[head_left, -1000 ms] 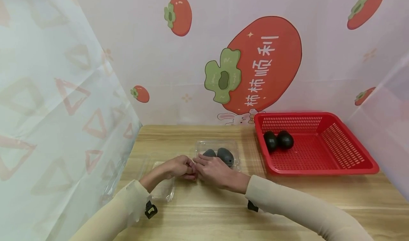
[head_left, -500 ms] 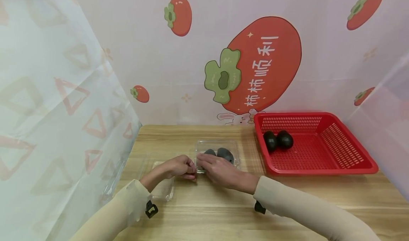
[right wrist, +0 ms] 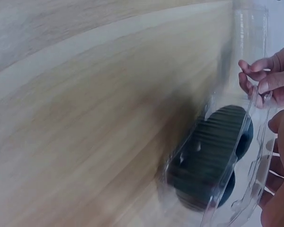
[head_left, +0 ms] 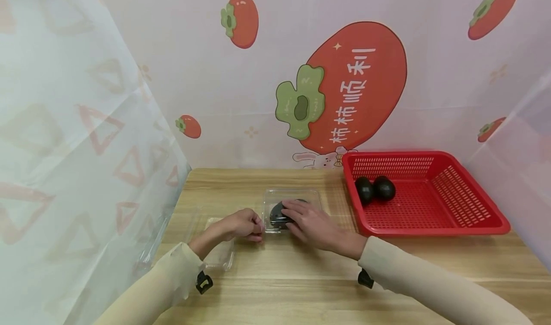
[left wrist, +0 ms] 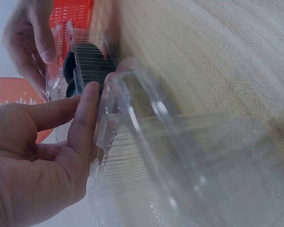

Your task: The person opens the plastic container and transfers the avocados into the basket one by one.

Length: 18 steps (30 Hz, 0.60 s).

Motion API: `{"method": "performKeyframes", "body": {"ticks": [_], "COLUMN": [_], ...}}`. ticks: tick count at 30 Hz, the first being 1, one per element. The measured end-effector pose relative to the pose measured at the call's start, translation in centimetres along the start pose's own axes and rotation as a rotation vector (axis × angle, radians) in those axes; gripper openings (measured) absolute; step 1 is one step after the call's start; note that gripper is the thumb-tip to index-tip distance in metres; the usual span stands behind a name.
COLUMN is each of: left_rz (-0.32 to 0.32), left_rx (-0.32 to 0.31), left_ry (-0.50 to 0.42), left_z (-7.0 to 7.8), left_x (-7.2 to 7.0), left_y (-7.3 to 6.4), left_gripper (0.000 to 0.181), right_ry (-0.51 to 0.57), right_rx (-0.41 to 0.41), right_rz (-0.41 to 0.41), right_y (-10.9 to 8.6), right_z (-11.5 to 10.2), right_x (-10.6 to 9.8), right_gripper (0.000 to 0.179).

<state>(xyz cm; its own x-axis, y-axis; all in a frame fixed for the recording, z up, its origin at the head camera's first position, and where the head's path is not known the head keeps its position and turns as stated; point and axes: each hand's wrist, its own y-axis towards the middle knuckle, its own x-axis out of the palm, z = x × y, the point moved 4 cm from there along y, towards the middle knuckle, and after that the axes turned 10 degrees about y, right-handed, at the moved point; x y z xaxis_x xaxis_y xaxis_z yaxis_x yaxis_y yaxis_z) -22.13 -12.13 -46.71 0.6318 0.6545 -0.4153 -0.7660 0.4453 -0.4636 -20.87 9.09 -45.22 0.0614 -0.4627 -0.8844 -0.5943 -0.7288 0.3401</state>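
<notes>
A clear plastic clamshell box (head_left: pixel 271 196) stands mid-table with two dark avocado-like fruits (head_left: pixel 277 213) inside; one is mostly behind fingers in the head view. My left hand (head_left: pixel 244 225) pinches the box's near left corner between thumb and fingertips, as the right wrist view also shows. Over the front right part of the box lies my right hand (head_left: pixel 312 227), fingers stretched out on its top. In the right wrist view the ribbed wall (right wrist: pixel 210 137) of the box shows the dark fruits through it.
Another clear plastic box (head_left: pixel 221 258) lies behind and below my left wrist, large in the left wrist view. At the right stands a red basket (head_left: pixel 435 231) with two dark fruits (head_left: pixel 374 191). A printed sheet (head_left: pixel 258 85) rises at the table's back edge.
My right hand has slid rightward along the box's front, from beside my left hand to over the right fruit, baring the left one. My left hand has stayed at the corner.
</notes>
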Motion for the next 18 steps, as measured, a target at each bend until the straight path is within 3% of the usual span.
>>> {"method": "performKeyframes", "body": {"ticks": [4,13,18], "left_rz": [0.052,0.216,0.297], "left_rx": [0.019,0.115,0.131], "left_ry": [0.102,0.541,0.635], "left_z": [0.1,1.2,1.8], "left_x": [0.0,0.2,0.4], "left_y": [-0.2,-0.4,-0.7], "left_gripper": [0.017,0.019,0.021], "right_ry": [-0.022,0.014,0.008], "right_rx": [0.018,0.026,0.043], "right_rz": [0.019,0.053,0.046], "right_y": [-0.3,-0.3,-0.1], "right_z": [0.4,1.2,1.5], "right_x": [-0.6,-2.3,-2.9], "right_gripper": [0.044,0.045,0.044]}}
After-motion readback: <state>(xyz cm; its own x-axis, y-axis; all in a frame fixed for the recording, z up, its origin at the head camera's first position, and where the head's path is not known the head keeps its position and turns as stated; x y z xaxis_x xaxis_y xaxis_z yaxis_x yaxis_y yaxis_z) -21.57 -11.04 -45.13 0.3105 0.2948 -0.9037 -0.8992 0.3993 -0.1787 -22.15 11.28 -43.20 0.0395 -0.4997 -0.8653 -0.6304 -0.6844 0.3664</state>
